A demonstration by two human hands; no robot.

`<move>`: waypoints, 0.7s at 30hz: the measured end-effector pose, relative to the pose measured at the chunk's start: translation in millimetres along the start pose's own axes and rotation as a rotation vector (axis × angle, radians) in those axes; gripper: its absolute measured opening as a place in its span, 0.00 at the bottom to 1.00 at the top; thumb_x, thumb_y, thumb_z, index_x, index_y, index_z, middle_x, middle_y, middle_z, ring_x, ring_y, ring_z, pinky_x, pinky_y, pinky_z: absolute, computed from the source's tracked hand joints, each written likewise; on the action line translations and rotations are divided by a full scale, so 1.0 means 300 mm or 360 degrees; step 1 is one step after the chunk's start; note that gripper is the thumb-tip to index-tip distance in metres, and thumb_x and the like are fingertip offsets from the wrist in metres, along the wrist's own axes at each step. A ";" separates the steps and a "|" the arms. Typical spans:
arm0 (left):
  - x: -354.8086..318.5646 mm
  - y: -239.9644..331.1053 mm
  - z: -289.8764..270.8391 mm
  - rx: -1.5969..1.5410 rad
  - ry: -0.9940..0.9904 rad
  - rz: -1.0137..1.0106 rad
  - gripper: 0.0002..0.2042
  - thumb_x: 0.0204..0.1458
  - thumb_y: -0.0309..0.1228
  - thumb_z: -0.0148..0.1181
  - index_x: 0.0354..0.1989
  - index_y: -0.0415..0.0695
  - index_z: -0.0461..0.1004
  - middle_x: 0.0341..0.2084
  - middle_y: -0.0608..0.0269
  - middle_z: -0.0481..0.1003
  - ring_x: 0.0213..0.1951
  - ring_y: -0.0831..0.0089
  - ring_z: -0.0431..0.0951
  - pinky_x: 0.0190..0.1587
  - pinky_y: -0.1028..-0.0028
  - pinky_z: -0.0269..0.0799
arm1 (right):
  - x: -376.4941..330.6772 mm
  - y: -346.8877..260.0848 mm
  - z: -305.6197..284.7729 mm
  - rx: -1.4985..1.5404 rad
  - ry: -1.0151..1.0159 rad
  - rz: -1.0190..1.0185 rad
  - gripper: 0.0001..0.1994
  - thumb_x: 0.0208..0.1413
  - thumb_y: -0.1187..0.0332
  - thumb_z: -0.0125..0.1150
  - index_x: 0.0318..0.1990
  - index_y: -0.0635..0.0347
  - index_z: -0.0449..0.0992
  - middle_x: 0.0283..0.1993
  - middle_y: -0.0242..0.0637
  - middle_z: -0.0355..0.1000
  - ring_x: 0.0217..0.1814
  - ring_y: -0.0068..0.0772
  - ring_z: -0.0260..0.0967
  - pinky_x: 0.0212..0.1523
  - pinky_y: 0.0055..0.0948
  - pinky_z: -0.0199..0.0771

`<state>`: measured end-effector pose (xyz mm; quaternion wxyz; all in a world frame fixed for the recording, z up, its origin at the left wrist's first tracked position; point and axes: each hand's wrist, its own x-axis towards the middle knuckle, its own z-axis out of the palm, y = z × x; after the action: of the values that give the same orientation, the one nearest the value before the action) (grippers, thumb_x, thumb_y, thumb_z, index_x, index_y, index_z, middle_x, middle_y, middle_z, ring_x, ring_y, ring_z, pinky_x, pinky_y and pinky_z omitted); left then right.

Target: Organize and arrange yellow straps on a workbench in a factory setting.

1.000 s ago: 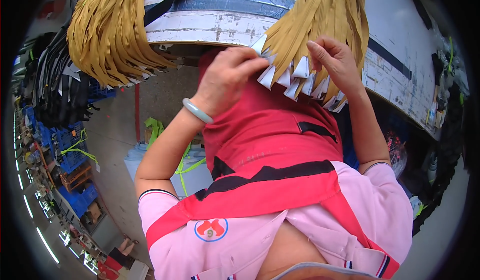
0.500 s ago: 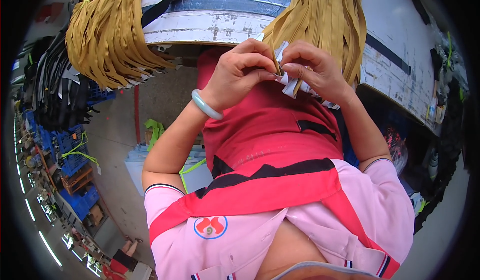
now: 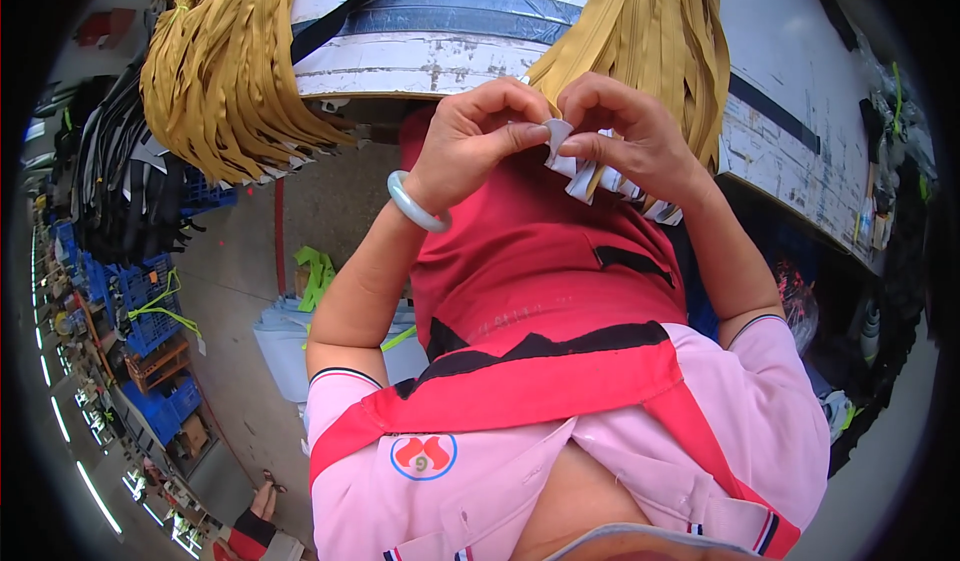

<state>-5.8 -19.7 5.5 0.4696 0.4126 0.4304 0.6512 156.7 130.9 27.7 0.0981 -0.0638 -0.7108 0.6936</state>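
A thick bundle of mustard-yellow zipper strips [image 3: 655, 36] hangs over the table edge in front of me, with white tabs [image 3: 582, 183] at its lower ends. Between my two hands one small white tab [image 3: 557, 133] stands up at the end of a strip. My left hand [image 3: 488, 133] is closed in a pinch on this tab from the left, thumb against forefinger. From the other side my right hand [image 3: 632, 139] pinches it too, its fingertips almost touching those of the left. The fingers partly hide the strip beneath the tab.
At the left, a second bundle of mustard-yellow zipper strips [image 3: 225, 71] hangs off the worn white table [image 3: 430, 56]. Black strips [image 3: 115, 176] hang beyond it. Blue crates [image 3: 150, 301] and a light-blue stack [image 3: 285, 346] stand on the floor. A person's legs [image 3: 262, 501] show at lower left.
My fingertips have come closer together, and the white tab now shows upright between them. My left forearm has shifted slightly right.
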 end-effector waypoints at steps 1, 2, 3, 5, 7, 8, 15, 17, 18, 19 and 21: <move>0.000 0.007 0.002 0.0001 0.0001 0.0000 0.05 0.52 0.17 0.62 0.36 0.36 0.76 0.36 0.65 0.75 0.41 0.79 0.74 0.46 0.79 0.71 | 0.002 -0.004 -0.004 0.0001 -0.0001 -0.0001 0.07 0.57 0.74 0.64 0.39 0.61 0.72 0.34 0.28 0.71 0.35 0.16 0.70 0.37 0.19 0.71; 0.001 0.017 0.004 -0.0064 -0.0074 -0.0078 0.06 0.51 0.17 0.62 0.37 0.36 0.76 0.37 0.65 0.75 0.41 0.79 0.74 0.47 0.79 0.71 | 0.006 -0.009 -0.014 -0.0067 -0.0114 -0.0024 0.06 0.57 0.73 0.65 0.38 0.62 0.72 0.34 0.28 0.71 0.35 0.15 0.70 0.36 0.18 0.71; 0.001 0.027 0.005 -0.0130 -0.0147 -0.0156 0.06 0.51 0.17 0.62 0.37 0.36 0.76 0.37 0.65 0.74 0.42 0.79 0.74 0.47 0.80 0.71 | 0.009 -0.014 -0.022 -0.0135 -0.0228 -0.0046 0.06 0.57 0.73 0.65 0.37 0.62 0.73 0.34 0.28 0.71 0.35 0.15 0.69 0.36 0.18 0.71; 0.005 0.030 0.000 -0.0134 -0.0197 -0.0196 0.06 0.51 0.17 0.63 0.37 0.36 0.76 0.37 0.65 0.74 0.42 0.78 0.74 0.48 0.78 0.71 | 0.009 -0.022 -0.036 -0.0022 -0.0242 0.0040 0.06 0.57 0.72 0.65 0.37 0.63 0.73 0.33 0.28 0.72 0.34 0.15 0.69 0.35 0.17 0.70; 0.008 0.034 0.005 -0.0139 -0.0244 -0.0238 0.07 0.50 0.16 0.63 0.36 0.36 0.76 0.37 0.64 0.75 0.43 0.77 0.74 0.49 0.77 0.70 | 0.018 -0.037 -0.050 0.0094 -0.0258 0.0129 0.07 0.57 0.72 0.65 0.36 0.63 0.73 0.32 0.28 0.72 0.33 0.15 0.69 0.34 0.17 0.70; 0.014 0.035 0.019 -0.0055 -0.0126 -0.0164 0.06 0.51 0.17 0.64 0.36 0.36 0.75 0.34 0.65 0.76 0.39 0.78 0.76 0.45 0.78 0.73 | 0.027 -0.054 -0.060 0.0146 -0.0235 0.0182 0.07 0.58 0.71 0.65 0.36 0.64 0.73 0.31 0.28 0.72 0.32 0.15 0.69 0.32 0.17 0.70; 0.046 0.000 0.079 0.0529 0.0460 0.0175 0.05 0.51 0.17 0.62 0.32 0.38 0.72 0.26 0.65 0.76 0.28 0.80 0.77 0.30 0.79 0.74 | 0.058 -0.040 -0.012 -0.0595 0.0322 -0.0096 0.06 0.57 0.71 0.64 0.34 0.62 0.72 0.26 0.32 0.72 0.25 0.24 0.70 0.25 0.23 0.69; 0.061 -0.025 0.088 0.1258 0.0587 0.0617 0.08 0.48 0.14 0.60 0.33 0.40 0.71 0.22 0.67 0.72 0.25 0.83 0.74 0.27 0.81 0.71 | 0.055 0.014 0.025 -0.1174 0.0589 -0.0475 0.07 0.51 0.74 0.65 0.31 0.61 0.71 0.26 0.37 0.69 0.25 0.36 0.70 0.26 0.28 0.70; 0.065 -0.037 0.097 0.1259 0.0587 0.0613 0.08 0.48 0.14 0.60 0.33 0.40 0.71 0.22 0.67 0.72 0.25 0.83 0.74 0.27 0.81 0.71 | 0.056 0.039 0.032 -0.1170 0.0588 -0.0473 0.07 0.51 0.74 0.65 0.31 0.61 0.71 0.26 0.37 0.69 0.25 0.36 0.70 0.26 0.28 0.70; 0.067 -0.052 0.105 0.1270 0.0664 0.0595 0.09 0.47 0.14 0.60 0.33 0.40 0.71 0.21 0.67 0.71 0.24 0.83 0.74 0.27 0.80 0.71 | 0.060 0.062 0.036 -0.1196 0.0620 -0.0583 0.07 0.51 0.74 0.65 0.30 0.61 0.71 0.27 0.37 0.69 0.25 0.36 0.70 0.26 0.29 0.71; 0.057 -0.045 0.111 0.1166 0.0753 0.0242 0.09 0.48 0.15 0.58 0.37 0.40 0.73 0.25 0.66 0.71 0.27 0.82 0.74 0.29 0.80 0.72 | 0.056 0.072 0.035 -0.1208 0.0621 -0.0705 0.05 0.52 0.75 0.65 0.32 0.61 0.73 0.30 0.37 0.71 0.27 0.34 0.71 0.28 0.27 0.72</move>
<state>25.2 5.0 4.6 0.1317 0.4217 0.6969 0.5649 136.8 125.2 6.7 0.3449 -0.0709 -0.8787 0.3224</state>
